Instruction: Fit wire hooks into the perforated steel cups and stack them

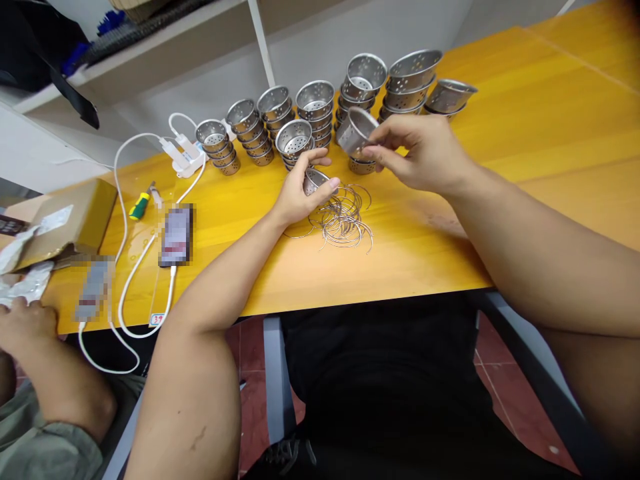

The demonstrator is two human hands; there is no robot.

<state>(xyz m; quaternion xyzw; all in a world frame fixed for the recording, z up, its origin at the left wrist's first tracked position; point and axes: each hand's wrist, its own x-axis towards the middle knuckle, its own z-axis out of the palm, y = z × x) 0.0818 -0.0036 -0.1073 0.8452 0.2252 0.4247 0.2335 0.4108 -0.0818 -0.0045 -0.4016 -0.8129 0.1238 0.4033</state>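
Between the thumb and fingers of my right hand (417, 150) is a small perforated metal cup (353, 139), tilted and raised in front of the stacks. My left hand (296, 193) curls around another perforated metal cup (315, 180), low over the table; its fingers partly hide that cup. Beside and below my left hand lies a loose tangle of thin curved metal wires (345, 223). A short stack of the same cups (295, 138) stands just behind my left fingers.
Several stacks of perforated cups (315, 100) line the back of the yellow table (400, 260). Left are a phone (176, 237), white cables, a power strip (187, 157), a green-and-yellow screwdriver (140, 205) and a cardboard box (75, 220). Another person's hand (27, 323) rests at far left.
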